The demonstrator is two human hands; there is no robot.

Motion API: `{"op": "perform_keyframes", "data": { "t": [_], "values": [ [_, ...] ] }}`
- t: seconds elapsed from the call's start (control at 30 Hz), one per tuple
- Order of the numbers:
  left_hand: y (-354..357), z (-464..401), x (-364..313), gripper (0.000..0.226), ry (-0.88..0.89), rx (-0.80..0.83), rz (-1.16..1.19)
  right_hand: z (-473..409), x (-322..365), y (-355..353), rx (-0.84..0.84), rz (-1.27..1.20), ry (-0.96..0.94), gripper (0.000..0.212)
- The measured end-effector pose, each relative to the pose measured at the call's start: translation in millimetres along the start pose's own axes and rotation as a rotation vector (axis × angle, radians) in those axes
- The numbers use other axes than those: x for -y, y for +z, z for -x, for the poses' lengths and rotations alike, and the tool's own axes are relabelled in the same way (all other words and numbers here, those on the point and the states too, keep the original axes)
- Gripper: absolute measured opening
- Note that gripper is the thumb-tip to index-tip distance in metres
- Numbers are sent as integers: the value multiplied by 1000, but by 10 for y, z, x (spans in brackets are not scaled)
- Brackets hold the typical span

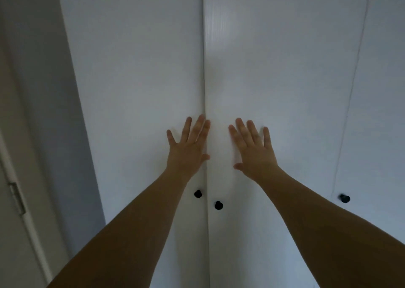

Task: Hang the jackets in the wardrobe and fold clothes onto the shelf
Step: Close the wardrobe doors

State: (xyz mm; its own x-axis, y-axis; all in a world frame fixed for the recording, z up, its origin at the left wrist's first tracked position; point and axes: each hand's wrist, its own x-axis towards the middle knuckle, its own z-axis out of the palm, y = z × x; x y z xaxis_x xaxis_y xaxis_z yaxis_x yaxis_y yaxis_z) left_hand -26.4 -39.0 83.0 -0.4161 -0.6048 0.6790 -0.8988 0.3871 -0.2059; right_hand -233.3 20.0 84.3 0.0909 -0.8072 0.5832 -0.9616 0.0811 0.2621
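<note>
Left hand (190,147) and right hand (254,149) press flat, fingers straight (holding nothing), on the wardrobe (135,73) doors.

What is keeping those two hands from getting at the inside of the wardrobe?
The shut wardrobe doors. The left hand lies flat on the left door, the right hand flat on the right door, above the black knobs. No jackets or shelf show.
</note>
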Motion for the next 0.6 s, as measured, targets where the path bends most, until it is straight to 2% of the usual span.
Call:
{"op": "perform_keyframes", "data": {
  "t": [0.23, 0.6],
  "values": [
    [358, -309, 58, 106, -71, 23, 11, -252, -40, 396, 4, -11, 24, 125],
    [632, -398, 133, 98, -16, -46, 78, -413, -217, 601, -18, -42, -43, 128]
  ]
}}
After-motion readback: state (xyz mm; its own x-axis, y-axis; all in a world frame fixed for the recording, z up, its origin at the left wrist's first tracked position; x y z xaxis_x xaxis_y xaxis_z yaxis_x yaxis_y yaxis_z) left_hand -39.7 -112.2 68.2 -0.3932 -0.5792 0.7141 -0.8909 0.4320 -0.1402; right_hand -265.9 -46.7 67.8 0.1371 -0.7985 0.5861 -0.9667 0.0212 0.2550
